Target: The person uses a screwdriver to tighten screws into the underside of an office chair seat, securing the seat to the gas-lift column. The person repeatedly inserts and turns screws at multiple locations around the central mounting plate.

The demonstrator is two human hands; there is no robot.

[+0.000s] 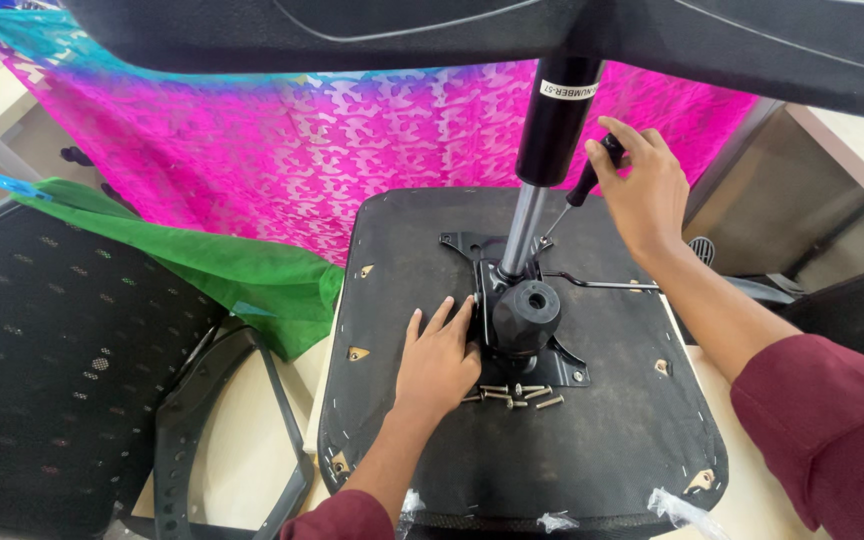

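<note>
Bright pink patterned cloth hangs across the far side of the workspace, with a green cloth draped below it at left. On a pale table, an upturned black chair seat lies underside up, its metal mechanism plate and black knob at the centre. A gas-lift cylinder rises from the plate toward the chair base overhead, crossing in front of the far edge of the seat. The left hand rests flat with fingers spread, pressing on the seat just beside the plate. The right hand is closed around a black-handled screwdriver, its tip angled down at the plate's far corner. Loose screws lie near the plate's near edge. A black mesh chair back and an armrest frame sit at left.
</note>
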